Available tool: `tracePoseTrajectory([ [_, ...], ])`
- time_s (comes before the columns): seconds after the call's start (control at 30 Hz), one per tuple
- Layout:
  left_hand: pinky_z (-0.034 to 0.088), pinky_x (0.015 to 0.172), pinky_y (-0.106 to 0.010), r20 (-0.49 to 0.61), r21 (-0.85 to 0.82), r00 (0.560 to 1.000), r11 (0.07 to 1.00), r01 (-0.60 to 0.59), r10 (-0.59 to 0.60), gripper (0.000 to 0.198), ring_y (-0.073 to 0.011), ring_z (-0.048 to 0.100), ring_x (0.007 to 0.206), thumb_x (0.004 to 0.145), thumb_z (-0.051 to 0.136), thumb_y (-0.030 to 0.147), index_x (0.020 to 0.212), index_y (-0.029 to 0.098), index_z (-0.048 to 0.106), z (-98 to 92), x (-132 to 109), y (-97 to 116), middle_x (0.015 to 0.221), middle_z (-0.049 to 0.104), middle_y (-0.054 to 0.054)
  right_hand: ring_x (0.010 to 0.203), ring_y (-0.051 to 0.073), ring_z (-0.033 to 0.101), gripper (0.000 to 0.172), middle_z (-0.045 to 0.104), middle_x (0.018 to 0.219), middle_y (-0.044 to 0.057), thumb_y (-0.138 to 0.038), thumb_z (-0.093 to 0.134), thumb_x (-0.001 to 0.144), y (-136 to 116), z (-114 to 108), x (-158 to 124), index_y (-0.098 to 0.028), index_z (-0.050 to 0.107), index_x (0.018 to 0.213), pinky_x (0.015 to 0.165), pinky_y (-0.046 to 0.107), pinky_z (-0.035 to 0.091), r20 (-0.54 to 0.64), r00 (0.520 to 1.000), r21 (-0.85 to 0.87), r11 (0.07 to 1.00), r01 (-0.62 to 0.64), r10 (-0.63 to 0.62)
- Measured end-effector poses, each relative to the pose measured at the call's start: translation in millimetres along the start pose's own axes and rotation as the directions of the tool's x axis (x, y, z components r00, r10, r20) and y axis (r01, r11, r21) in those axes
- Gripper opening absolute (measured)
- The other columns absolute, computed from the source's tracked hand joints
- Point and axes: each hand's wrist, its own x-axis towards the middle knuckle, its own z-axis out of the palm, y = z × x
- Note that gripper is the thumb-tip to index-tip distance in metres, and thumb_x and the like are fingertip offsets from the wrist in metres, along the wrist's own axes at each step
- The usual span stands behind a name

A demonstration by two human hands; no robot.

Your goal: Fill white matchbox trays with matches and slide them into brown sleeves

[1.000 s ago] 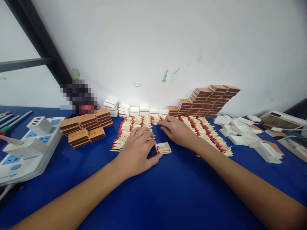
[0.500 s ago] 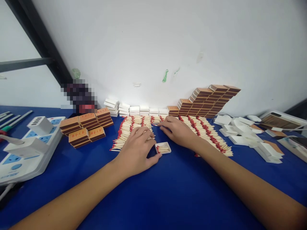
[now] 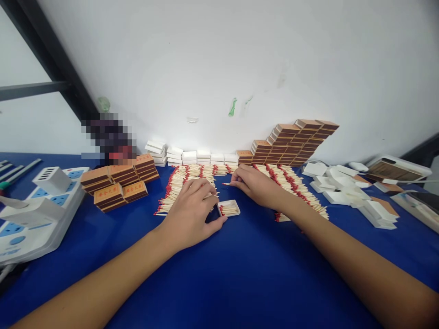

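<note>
A small white matchbox tray (image 3: 229, 208) with a few red-tipped matches in it lies on the blue table (image 3: 240, 274). My left hand (image 3: 192, 210) rests beside the tray, thumb against its near left corner, fingers curled over the left heap of matches (image 3: 178, 185). My right hand (image 3: 255, 185) lies on the right heap of matches (image 3: 295, 187), its fingertips pinched on a match or two (image 3: 227, 183) that point left.
Orange matchboxes (image 3: 118, 180) are stacked at the left, and a taller stepped stack (image 3: 295, 141) leans on the wall. White inner trays (image 3: 192, 156) line the wall; more trays (image 3: 353, 194) lie at the right. A power strip (image 3: 37, 205) sits far left.
My right hand has drawn a match or two out of the heap, and it now shows past the fingertips. The view has shifted slightly; my left hand stays by the tray.
</note>
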Motion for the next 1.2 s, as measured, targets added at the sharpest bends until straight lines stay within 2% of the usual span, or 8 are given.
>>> tracePoseTrajectory([
  [0.13, 0.048, 0.110, -0.053, -0.006, 0.008, 1.000, 1.000, 0.020, -0.020, 0.024, -0.0320, 0.059, 0.121, 0.094, 0.073, 0.038, 0.104, 0.017, 0.075, -0.8, 0.4, -1.0, 0.115, 0.072, -0.011, 0.091, 0.023, 0.060, 0.017, 0.064, 0.099, 0.007, -0.030, 0.052, 0.106, -6.4, -15.5, -16.9, -0.023, 0.060, 0.093, 0.076, 0.033, 0.045, 0.004, 1.000, 0.040, 0.999, 0.000, 0.000],
  [0.27, 0.048, 0.109, -0.052, -0.003, 0.004, 1.000, 1.000, 0.019, -0.019, 0.024, -0.0316, 0.060, 0.121, 0.094, 0.073, 0.038, 0.107, 0.017, 0.075, -0.3, 1.1, -1.2, 0.115, 0.072, -0.010, 0.091, 0.022, 0.060, 0.021, 0.065, 0.104, 0.007, -0.035, 0.050, 0.109, -22.2, -24.2, -31.8, -0.024, 0.060, 0.095, 0.076, 0.033, 0.046, 0.102, 0.994, 0.076, 0.997, 0.023, -0.031],
  [0.57, 0.048, 0.108, -0.052, 0.004, 0.019, 1.000, 1.000, 0.019, -0.019, 0.023, -0.0314, 0.060, 0.120, 0.094, 0.072, 0.038, 0.103, 0.017, 0.075, -1.1, 0.8, 0.5, 0.118, 0.072, -0.010, 0.090, 0.019, 0.062, 0.018, 0.065, 0.104, 0.005, -0.033, 0.052, 0.109, -48.8, -12.1, -35.1, -0.023, 0.060, 0.097, 0.077, 0.033, 0.045, 0.203, 0.978, 0.120, 0.993, 0.016, -0.040],
  [0.7, 0.047, 0.109, -0.051, 0.001, 0.004, 1.000, 1.000, 0.025, -0.025, 0.023, -0.0311, 0.060, 0.122, 0.094, 0.073, 0.038, 0.104, 0.018, 0.075, -0.6, 1.0, -0.3, 0.118, 0.072, -0.010, 0.087, 0.017, 0.061, 0.021, 0.065, 0.101, 0.003, -0.038, 0.055, 0.108, -44.0, -9.8, -33.3, -0.023, 0.061, 0.095, 0.075, 0.032, 0.045, 0.177, 0.984, 0.170, 0.985, 0.004, -0.035],
  [0.87, 0.048, 0.109, -0.052, -0.006, 0.001, 1.000, 1.000, 0.018, -0.018, 0.023, -0.0312, 0.060, 0.121, 0.095, 0.073, 0.038, 0.104, 0.017, 0.074, -0.2, 0.5, -0.7, 0.117, 0.072, -0.011, 0.080, 0.016, 0.057, 0.013, 0.065, 0.095, 0.002, -0.033, 0.062, 0.103, -29.2, -17.3, -31.1, -0.023, 0.065, 0.094, 0.068, 0.030, 0.042, 0.211, 0.977, 0.202, 0.979, -0.017, -0.027],
  [1.07, 0.048, 0.109, -0.052, -0.012, 0.000, 1.000, 1.000, 0.017, -0.017, 0.024, -0.0316, 0.059, 0.121, 0.094, 0.073, 0.039, 0.104, 0.017, 0.074, -0.8, 0.5, -0.7, 0.116, 0.071, -0.011, 0.076, 0.016, 0.056, 0.018, 0.065, 0.088, 0.002, -0.035, 0.060, 0.103, -37.4, -18.6, -30.0, -0.022, 0.067, 0.091, 0.067, 0.030, 0.042, 0.228, 0.973, 0.256, 0.967, -0.018, -0.042],
  [1.13, 0.049, 0.108, -0.052, -0.016, 0.005, 1.000, 1.000, 0.013, -0.013, 0.023, -0.0316, 0.060, 0.120, 0.094, 0.072, 0.039, 0.103, 0.017, 0.074, -0.7, 0.5, -0.7, 0.115, 0.071, -0.011, 0.074, 0.017, 0.056, 0.020, 0.065, 0.084, 0.002, -0.038, 0.061, 0.101, -35.2, -19.0, -26.4, -0.023, 0.068, 0.090, 0.065, 0.030, 0.042, 0.198, 0.980, 0.274, 0.962, -0.024, -0.032],
  [1.2, 0.049, 0.107, -0.053, -0.026, 0.004, 1.000, 1.000, 0.004, -0.004, 0.024, -0.0317, 0.060, 0.118, 0.094, 0.073, 0.039, 0.104, 0.017, 0.074, -0.4, 0.2, -0.7, 0.114, 0.072, -0.011, 0.074, 0.018, 0.056, 0.021, 0.065, 0.083, 0.003, -0.039, 0.062, 0.100, -24.0, -18.7, -20.1, -0.023, 0.069, 0.090, 0.066, 0.031, 0.043, 0.092, 0.996, 0.242, 0.970, -0.040, 0.018],
])
